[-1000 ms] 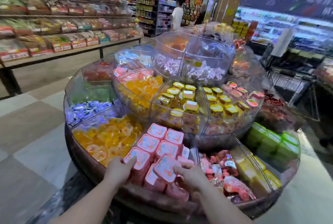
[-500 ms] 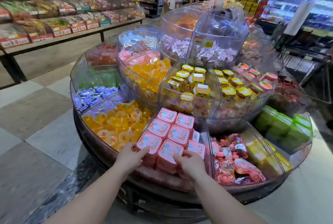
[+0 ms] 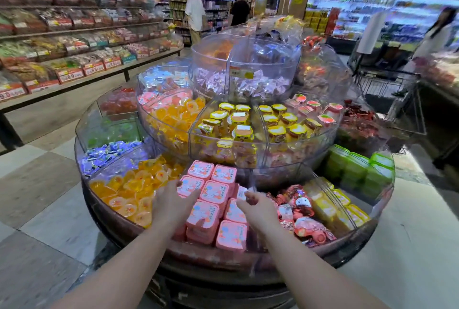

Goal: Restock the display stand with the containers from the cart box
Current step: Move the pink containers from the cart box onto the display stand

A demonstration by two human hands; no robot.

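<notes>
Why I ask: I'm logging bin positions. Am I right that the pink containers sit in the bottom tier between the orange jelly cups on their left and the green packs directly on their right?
Not quite. The head view shows the pink containers in the bottom tier with the orange jelly cups on their left, but directly on their right lie red-wrapped snacks. The green packs sit farther round.

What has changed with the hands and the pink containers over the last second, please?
Both hands have let go and lifted off. The left hand no longer presses the front-left pink container; the right hand has released the one it was seating and hovers, fingers loosely curled. The pink containers now sit settled in their compartment of the display stand. The neighbouring compartments look unchanged.
</notes>
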